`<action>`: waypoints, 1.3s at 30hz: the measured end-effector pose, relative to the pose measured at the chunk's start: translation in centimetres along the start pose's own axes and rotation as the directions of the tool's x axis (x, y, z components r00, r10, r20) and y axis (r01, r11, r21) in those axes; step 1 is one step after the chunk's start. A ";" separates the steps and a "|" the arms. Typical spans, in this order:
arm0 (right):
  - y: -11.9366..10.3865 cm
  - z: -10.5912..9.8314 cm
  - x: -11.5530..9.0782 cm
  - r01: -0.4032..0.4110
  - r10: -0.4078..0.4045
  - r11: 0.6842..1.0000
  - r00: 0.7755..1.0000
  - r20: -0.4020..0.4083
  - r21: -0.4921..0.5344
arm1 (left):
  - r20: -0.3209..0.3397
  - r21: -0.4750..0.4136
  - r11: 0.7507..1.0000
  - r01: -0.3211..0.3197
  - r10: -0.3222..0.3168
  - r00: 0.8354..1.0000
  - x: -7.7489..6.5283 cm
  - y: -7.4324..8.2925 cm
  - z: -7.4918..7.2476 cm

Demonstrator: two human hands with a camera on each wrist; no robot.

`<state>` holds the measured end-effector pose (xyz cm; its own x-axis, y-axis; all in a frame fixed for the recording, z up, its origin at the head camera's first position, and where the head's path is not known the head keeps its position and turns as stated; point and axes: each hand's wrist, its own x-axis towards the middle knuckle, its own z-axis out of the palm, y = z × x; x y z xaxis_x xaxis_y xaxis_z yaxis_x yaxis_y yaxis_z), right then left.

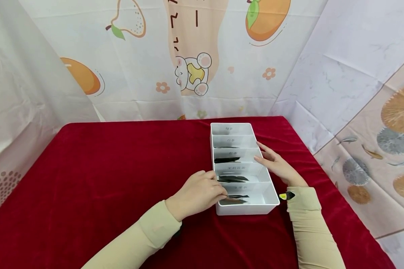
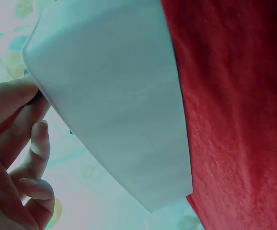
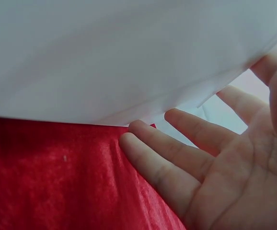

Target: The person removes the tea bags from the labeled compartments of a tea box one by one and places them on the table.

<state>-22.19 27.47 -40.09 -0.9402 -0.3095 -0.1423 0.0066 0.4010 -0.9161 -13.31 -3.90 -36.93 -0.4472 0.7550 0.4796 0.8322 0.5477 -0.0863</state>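
"Where was the dark packet?"

"At the left rim of the divided white box, apparently pinched in your left grip; the fingertips were partly hidden."

"How would it handle?"

"Probably light, bendy and slightly slippery; your best hold seemed an upper edge."

"And the box?"

"Stiff, likely light plastic that could shift if you tugged. Your right grip was spread loosely against its right wall, thumb at the rim, clamped on nothing."

"Beyond that?"

"You had it standing on the tabletop's plush red cloth, before a fruit-printed curtain."
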 end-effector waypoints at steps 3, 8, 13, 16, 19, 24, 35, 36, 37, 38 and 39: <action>0.0 0.0 0.0 0.002 -0.002 1.000 1.000 0.000 0.007 | 0.027 -0.070 0.997 0.031 -0.029 0.999 0.0 0.1 -0.2; 0.0 0.1 0.0 0.003 -0.003 1.000 1.000 0.002 0.017 | 0.036 -0.176 0.983 0.053 -0.047 0.998 -0.1 0.3 -0.2; 0.0 0.1 0.0 0.005 -0.005 1.000 1.000 0.001 0.015 | 0.014 -0.278 0.958 0.066 -0.065 0.998 -0.1 0.2 -0.6; 0.1 0.1 0.1 0.003 -0.003 1.000 1.000 0.000 0.018 | -0.017 -0.357 0.931 0.079 -0.091 0.996 0.1 0.0 -1.0; 0.1 0.0 0.2 0.005 -0.005 1.000 1.000 0.000 0.018 | -0.067 -0.411 0.908 0.083 -0.121 0.990 0.3 -0.4 -1.2; 0.0 0.0 0.1 0.002 -0.002 1.000 1.000 0.003 0.017 | -0.114 -0.458 0.881 0.120 -0.192 0.975 0.6 -1.0 -1.8; -0.1 0.1 0.1 -0.014 0.014 1.000 1.000 -0.004 -0.004 | 0.018 -0.663 0.683 0.307 -0.395 0.918 2.0 -3.9 -3.8; -0.1 0.1 0.1 -0.014 0.014 1.000 1.000 -0.004 -0.004 | 0.041 -0.684 0.652 0.327 -0.414 0.909 2.1 -4.3 -3.8; -0.1 0.1 0.0 -0.010 0.010 1.000 1.000 -0.001 0.002 | 0.064 -0.703 0.620 0.348 -0.432 0.900 2.1 -4.6 -3.9; -0.1 0.1 0.0 -0.009 0.009 1.000 1.000 0.000 0.004 | 0.085 -0.719 0.589 0.369 -0.452 0.888 2.2 -5.0 -3.9; -0.1 0.1 -0.1 -0.006 0.006 1.000 1.000 0.002 0.008 | 0.104 -0.732 0.561 0.388 -0.470 0.877 2.3 -5.3 -3.9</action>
<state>-22.10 27.32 -40.02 -0.9395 -0.3088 -0.1482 0.0147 0.3959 -0.9182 -17.45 -6.51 -31.97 -0.8171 0.4420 0.3700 0.5333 0.3361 0.7763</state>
